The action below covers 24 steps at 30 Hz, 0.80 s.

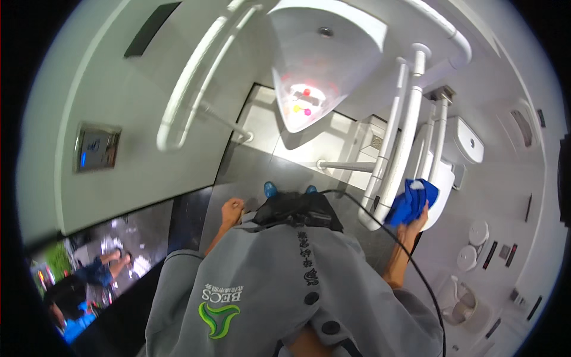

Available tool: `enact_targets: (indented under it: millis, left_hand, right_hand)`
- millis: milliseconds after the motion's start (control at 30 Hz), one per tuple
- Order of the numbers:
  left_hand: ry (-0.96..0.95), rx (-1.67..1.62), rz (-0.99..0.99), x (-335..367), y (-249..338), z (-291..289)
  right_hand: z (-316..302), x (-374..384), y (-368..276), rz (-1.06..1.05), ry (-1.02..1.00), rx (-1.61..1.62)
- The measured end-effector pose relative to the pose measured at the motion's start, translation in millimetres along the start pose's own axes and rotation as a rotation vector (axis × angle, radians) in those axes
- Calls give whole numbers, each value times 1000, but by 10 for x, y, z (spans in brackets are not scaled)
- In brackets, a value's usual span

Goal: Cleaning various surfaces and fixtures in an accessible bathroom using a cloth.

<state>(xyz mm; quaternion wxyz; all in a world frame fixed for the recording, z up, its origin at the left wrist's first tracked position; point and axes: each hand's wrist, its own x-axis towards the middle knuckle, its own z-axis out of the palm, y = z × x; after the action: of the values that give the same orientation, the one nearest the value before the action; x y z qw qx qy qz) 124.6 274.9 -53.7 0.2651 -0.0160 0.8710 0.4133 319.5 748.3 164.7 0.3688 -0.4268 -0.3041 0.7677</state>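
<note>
Bunching into loose folds at the right of the frame, a bright blue, crumpled fabric cloth is gripped by the right hand, whose fingers are closed on its lower right part. It is held just beside the lower end of a white, glossy tubular grab rail; whether the two are touching cannot be told. The cloth is judged to be light, limp and hard to damage, with little slip expected; whether it is wet cannot be seen. It is best grasped by its gathered middle, since loose corners would likely flop. Left of centre, the left hand is loosely curled; whether its fingertips are pressed together cannot be told.
</note>
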Motion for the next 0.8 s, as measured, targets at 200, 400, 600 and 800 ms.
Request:
enact_targets:
  millis: [200,400,600,800]
  left_hand:
    - [-111,270,-144,563,-41,-477]
    - [-43,-179,-330,982,492,-331]
    - [-184,82,128,1557,1560,93]
    - [-145,-135,16,1730,2374,-68]
  right_hand:
    - [-192,1005,612,-54,-219,-796]
    - [588,1258,1055,-680,4,-1369]
    - [1822,2958,474,-389,190,-1644]
    - [1848,3989,441,-115,57,-1478]
